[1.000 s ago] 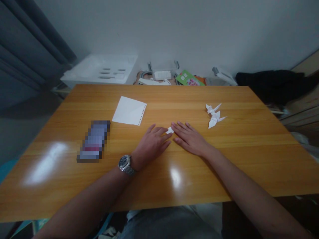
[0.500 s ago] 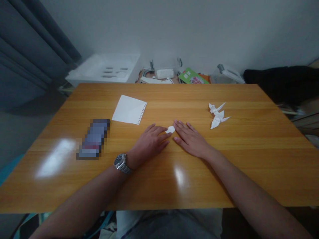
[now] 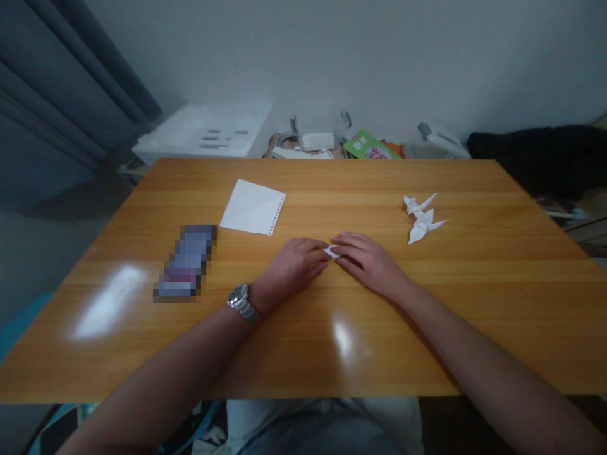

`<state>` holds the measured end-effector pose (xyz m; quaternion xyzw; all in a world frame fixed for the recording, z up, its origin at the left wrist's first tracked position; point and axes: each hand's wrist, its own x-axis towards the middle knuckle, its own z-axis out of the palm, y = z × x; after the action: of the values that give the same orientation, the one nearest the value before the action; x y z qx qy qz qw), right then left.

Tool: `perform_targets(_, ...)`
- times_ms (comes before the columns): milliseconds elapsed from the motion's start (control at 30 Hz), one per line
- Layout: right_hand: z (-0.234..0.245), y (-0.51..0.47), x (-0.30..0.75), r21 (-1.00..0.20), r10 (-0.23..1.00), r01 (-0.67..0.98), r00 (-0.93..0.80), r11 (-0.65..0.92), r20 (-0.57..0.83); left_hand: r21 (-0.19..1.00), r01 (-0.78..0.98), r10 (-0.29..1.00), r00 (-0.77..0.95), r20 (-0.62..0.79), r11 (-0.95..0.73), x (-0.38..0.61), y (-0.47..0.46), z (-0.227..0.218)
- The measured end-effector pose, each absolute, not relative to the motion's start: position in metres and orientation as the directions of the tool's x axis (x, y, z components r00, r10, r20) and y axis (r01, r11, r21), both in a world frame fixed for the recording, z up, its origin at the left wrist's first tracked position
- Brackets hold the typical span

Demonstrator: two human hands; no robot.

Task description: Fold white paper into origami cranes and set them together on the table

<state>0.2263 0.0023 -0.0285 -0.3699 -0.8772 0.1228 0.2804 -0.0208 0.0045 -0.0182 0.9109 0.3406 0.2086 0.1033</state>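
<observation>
My left hand (image 3: 294, 265), with a metal watch on its wrist, and my right hand (image 3: 368, 260) meet at the middle of the wooden table (image 3: 474, 303). Between their fingertips lies a small folded piece of white paper (image 3: 331, 251). Both hands have their fingers curled in and pinch the paper against the tabletop. Most of the paper is hidden under the fingers.
A white perforated sheet (image 3: 253, 207) lies behind my left hand. Two folded paper cranes (image 3: 422, 218) sit at the right. A blurred dark rectangular object (image 3: 186, 261) lies at the left. Beyond the far edge are a white tray (image 3: 208, 131), a green packet (image 3: 370, 145) and dark cloth (image 3: 535, 155).
Both hands lay flat with fingers stretched over the paper; now the fingers have curled in and pinch its tip. The view has shifted slightly.
</observation>
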Motion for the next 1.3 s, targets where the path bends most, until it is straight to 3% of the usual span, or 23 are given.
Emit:
perform_targets(167, -0.031, 0.004, 0.224, -0.407, 0.686, 0.552, -0.579, 0.727, 0.440, 0.448, 0.575, 0.725, 0.602, 0.334, -0.684, -0.019, 0.007, -0.023)
perform_targets(467, -0.032, 0.005, 0.223, -0.499, 0.721, 0.523, -0.540, 0.691, 0.434, 0.512, 0.603, 0.789, 0.511, 0.340, -0.611, -0.017, 0.007, -0.025)
perform_targets(967, -0.030, 0.004, 0.222, -0.611, 0.765, 0.469, -0.479, 0.637, 0.430, 0.567, 0.558, 0.790, 0.509, 0.342, -0.606, -0.016, 0.007, -0.018)
perform_targets(1300, -0.023, 0.000, 0.222, -0.671, 0.856, 0.541, -0.406, 0.506, 0.318, 0.548, 0.589, 0.798, 0.518, 0.310, -0.594, -0.014, 0.008, -0.018)
